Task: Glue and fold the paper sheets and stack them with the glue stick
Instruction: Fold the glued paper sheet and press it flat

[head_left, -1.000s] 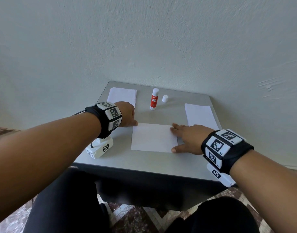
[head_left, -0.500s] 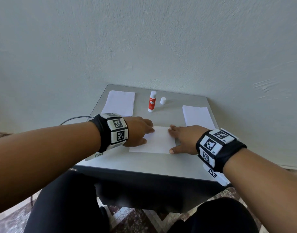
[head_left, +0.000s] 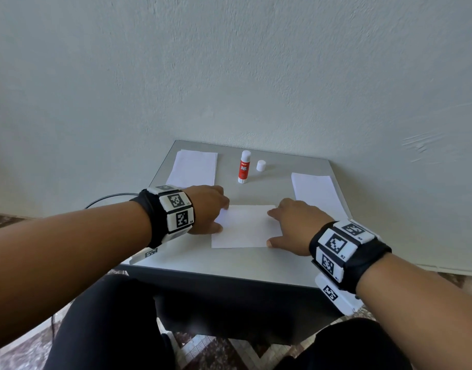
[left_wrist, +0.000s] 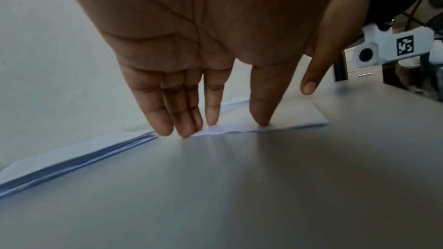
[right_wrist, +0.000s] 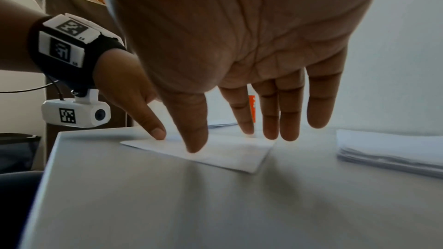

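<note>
Head view first: left fingers (head_left: 222, 201) lie straight, tips down on the left edge of the middle sheet (head_left: 245, 227), and the right fingers (head_left: 273, 212) are spread flat on its right edge. Neither hand holds anything; both just press the paper to the surface (head_left: 229, 265). Left hand (head_left: 207, 209) sits over the sheet's left side with the thumb on the near-left part, and the right hand (head_left: 293, 225) covers the right side, thumb at the near-right corner. From the left wrist view, the fingertips touch the slightly rippled paper edge. That sheet lies flat near the front middle of the surface.

Further back stands the glue stick (head_left: 244, 166), upright and uncapped, with its white cap (head_left: 261, 165) just beside it on the right. A paper stack (head_left: 193, 169) lies at the back left, well apart from another stack (head_left: 316, 192) on the right. Behind everything is a pale wall (head_left: 229, 76).
</note>
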